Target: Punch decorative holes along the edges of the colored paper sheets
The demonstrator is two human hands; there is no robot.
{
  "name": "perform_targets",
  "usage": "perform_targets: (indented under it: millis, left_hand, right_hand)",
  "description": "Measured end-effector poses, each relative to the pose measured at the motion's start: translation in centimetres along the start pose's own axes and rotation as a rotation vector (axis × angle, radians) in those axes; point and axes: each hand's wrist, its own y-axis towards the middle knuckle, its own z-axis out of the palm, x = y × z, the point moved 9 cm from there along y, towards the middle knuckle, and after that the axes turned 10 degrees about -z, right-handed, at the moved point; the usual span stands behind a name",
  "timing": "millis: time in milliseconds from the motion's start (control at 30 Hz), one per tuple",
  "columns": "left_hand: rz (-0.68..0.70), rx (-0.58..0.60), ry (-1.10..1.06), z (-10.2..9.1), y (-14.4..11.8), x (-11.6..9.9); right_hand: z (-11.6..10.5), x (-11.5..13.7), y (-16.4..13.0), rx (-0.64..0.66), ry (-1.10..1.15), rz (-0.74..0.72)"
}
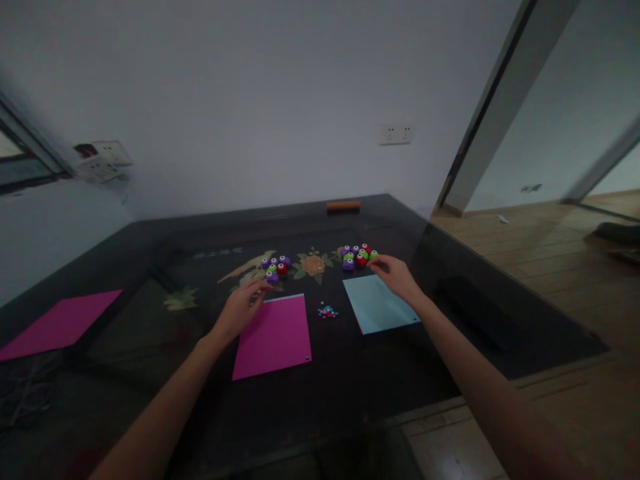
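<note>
While both arms stretch over the dark table (150,413), the left hand (240,308) rests at the top corner of the magenta sheet (273,337), fingers loosely apart beside the left cluster of small punches (275,267); the right hand (397,275) reaches the right cluster (357,256) above the pale blue sheet (380,303), its fingertips seemingly closing on a green one, grip unclear; paper bits (327,311) lie between the sheets; no containers show

Wall: a plain pale wall (260,87) stood behind, with a double socket (396,134) on it.
Table: a dark glossy table (450,293) bore a painted flower (313,265).
Window: a window frame (23,157) showed at the left edge.
Floor: wooden boards (540,247) lay to the right.
Doorway: a slanted door frame (487,107) opened rightward.
Light: it was dim.
</note>
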Motion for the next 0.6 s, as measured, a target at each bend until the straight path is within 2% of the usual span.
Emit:
perform_targets:
  millis: [133,233,300,433,600]
  left_hand:
    - [-0.036,0.007,0.101,-0.7,0.0,2.3]
    - [-0.065,0.039,0.177,-0.8,-0.2,2.6]
    - [-0.051,0.048,0.193,-1.0,-0.4,2.3]
    - [-0.01,0.085,0.26,-0.8,-0.9,2.0]
    - [-0.021,0.104,0.361,-0.2,-0.9,2.8]
  right_hand:
    - [3.8,5.9,1.2,0.108,0.116,-0.087]
    - [7.8,10.2,1.7,0.244,0.175,-0.154]
    - [10.6,12.5,1.8,0.358,0.115,-0.216]
    - [14.2,14.6,2.1,0.442,0.072,-0.265]
    - [16.2,14.7,1.8,0.507,0.011,-0.31]
